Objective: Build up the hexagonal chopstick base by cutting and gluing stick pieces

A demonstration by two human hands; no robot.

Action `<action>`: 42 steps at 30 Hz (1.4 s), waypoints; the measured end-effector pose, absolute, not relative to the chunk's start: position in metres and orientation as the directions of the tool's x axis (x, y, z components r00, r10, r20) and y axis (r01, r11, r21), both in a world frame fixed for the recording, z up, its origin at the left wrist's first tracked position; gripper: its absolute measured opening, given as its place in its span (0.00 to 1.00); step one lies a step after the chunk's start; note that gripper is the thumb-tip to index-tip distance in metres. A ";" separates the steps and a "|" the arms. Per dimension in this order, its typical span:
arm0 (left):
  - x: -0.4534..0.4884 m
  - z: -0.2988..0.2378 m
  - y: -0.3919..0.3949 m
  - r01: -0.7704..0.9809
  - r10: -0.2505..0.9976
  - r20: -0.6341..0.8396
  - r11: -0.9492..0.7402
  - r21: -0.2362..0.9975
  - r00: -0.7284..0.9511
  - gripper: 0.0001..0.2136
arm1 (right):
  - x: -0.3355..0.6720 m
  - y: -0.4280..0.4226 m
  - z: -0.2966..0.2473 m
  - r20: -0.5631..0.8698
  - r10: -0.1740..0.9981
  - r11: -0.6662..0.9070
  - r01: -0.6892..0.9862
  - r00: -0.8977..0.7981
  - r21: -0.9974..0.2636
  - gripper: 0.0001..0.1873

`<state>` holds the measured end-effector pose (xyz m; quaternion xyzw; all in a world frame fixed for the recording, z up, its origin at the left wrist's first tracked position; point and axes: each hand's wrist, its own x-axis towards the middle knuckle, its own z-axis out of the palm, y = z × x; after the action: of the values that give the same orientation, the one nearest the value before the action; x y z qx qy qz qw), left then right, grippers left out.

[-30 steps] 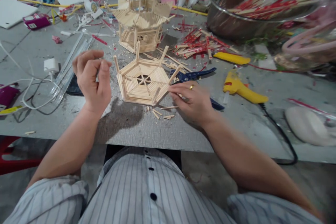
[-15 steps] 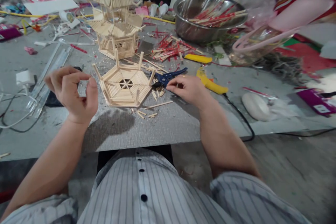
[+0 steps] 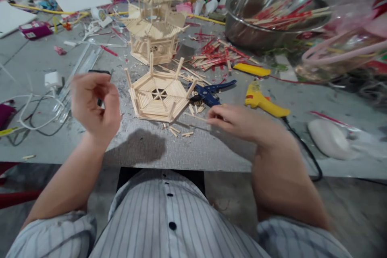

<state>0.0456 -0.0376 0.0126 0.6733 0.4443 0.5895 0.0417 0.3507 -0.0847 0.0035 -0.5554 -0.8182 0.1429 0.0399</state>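
Note:
My right hand (image 3: 236, 123) is closed, its fingertips pinching the end of a thin wooden stick (image 3: 196, 117) just above the table. Raised left of the model, my left hand (image 3: 95, 102) is blurred, with thumb and forefinger curled into a loop; whether anything tiny sits between them is unclear. Between the hands lies a hexagonal wooden stick base (image 3: 142, 109) with short upright posts around its rim and a spoked hole in the middle. Blue cutting pliers (image 3: 211, 92) rest against its right side. Short stick offcuts (image 3: 187, 134) are scattered in front.
A tiered stick pagoda (image 3: 154, 28) stands behind. Red-tipped sticks (image 3: 211, 54) are heaped by a steel bowl (image 3: 242, 30). To the right lie a yellow-handled cutter (image 3: 252, 69), a yellow glue gun (image 3: 266, 102) with its cord, and a white rounded object (image 3: 328, 139). A charger (image 3: 53, 79) with cables lies left.
My right hand has left the pliers' side, moved nearer the table's front and taken the end of the loose stick. The view has shifted left. My left hand stays raised and curled.

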 end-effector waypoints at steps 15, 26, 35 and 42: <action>0.073 -0.034 -0.130 0.335 0.255 0.485 -0.939 -0.084 0.837 0.12 | 0.288 -0.142 0.005 -0.233 0.781 0.531 0.812 -0.580 -0.241 0.09; 0.078 -0.035 -0.126 0.314 0.310 0.294 -0.949 0.037 0.904 0.10 | 0.280 -0.144 0.002 -0.330 0.776 0.489 0.843 -0.537 -0.222 0.07; 0.079 -0.031 -0.101 0.207 0.198 0.235 -0.978 -0.013 0.952 0.11 | 0.284 -0.119 0.009 -0.409 0.802 0.454 0.889 -0.435 -0.058 0.10; 0.067 -0.022 -0.085 0.161 0.114 0.338 -0.980 -0.116 0.934 0.07 | 0.308 -0.097 0.012 -0.354 0.831 0.464 0.886 -0.430 0.013 0.11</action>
<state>0.0674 -0.0855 -0.0220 0.9809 0.0701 0.1671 -0.0709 0.3083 -0.0967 0.0119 -0.5103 -0.8409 0.0880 -0.1572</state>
